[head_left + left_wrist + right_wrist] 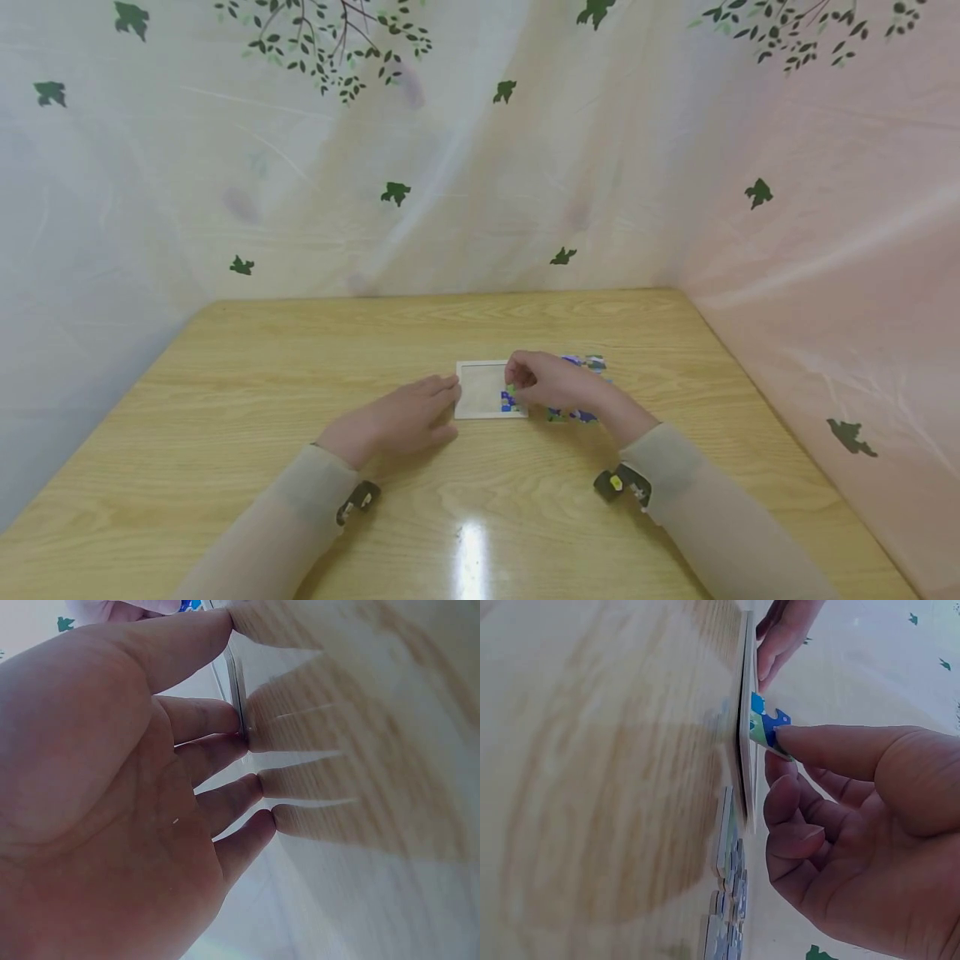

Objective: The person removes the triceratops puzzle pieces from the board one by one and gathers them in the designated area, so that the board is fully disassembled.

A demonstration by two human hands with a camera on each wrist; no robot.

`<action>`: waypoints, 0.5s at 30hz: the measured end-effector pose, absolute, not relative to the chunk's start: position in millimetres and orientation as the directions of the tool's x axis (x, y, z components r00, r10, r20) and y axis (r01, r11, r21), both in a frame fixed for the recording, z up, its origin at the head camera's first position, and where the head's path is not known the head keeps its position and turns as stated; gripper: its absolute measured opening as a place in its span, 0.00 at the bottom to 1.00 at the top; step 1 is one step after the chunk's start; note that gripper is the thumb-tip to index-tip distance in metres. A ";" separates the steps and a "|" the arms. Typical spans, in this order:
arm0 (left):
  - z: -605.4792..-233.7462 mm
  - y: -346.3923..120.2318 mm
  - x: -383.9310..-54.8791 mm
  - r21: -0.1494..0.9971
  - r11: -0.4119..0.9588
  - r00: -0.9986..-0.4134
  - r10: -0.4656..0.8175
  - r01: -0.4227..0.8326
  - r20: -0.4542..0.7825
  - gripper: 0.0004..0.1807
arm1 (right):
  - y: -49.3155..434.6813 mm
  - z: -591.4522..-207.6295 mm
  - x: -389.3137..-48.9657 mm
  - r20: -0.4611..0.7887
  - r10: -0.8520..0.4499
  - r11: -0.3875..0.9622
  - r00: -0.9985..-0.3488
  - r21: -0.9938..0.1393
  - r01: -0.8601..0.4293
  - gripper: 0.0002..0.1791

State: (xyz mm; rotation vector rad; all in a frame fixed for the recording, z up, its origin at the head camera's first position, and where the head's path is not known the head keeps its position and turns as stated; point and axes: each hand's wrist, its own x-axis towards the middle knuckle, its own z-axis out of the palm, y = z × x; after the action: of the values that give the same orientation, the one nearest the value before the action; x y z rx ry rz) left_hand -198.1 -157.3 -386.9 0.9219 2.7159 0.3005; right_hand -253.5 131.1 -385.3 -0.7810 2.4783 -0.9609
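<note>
A shallow white puzzle frame (480,363) lies on the wooden table, with blue and green puzzle pieces (508,406) in its near right corner. My right hand (558,385) is over the frame's right side. In the right wrist view, its thumb and index finger pinch a blue and green puzzle piece (768,729), tilted close over the frame; the other fingers curl in. My left hand (405,417) rests at the frame's left edge, fingers extended and thumb spread. In the left wrist view, those fingertips (259,787) touch the tabletop along the edge.
Several loose puzzle pieces (583,416) lie on the table right of the frame, partly hidden by my right hand and forearm. The wooden table (300,342) ends at a pale curtain (450,242) with leaf prints, which also hangs along both sides.
</note>
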 end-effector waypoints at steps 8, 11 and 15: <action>-386.7 -156.1 -198.6 0.267 0.793 -0.774 0.601 0.548 -0.197 0.37 | 140.9 -376.3 -252.5 -0.091 -0.612 0.584 -0.786 -0.723 -0.370 0.05; -386.3 -155.7 -198.7 0.267 0.787 -0.769 0.609 0.556 -0.195 0.37 | 150.0 -373.3 -254.3 -0.072 -0.613 0.572 -0.787 -0.727 -0.380 0.05; -385.3 -156.7 -199.0 0.268 0.774 -0.759 0.626 0.574 -0.180 0.37 | 164.6 -368.8 -256.4 -0.060 -0.594 0.578 -0.802 -0.725 -0.373 0.05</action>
State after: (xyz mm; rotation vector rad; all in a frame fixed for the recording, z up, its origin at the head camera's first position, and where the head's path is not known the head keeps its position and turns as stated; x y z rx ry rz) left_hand -199.0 -156.7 -385.3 0.9341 2.7088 0.2860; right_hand -256.4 164.6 -368.8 -0.7934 2.5153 -1.0542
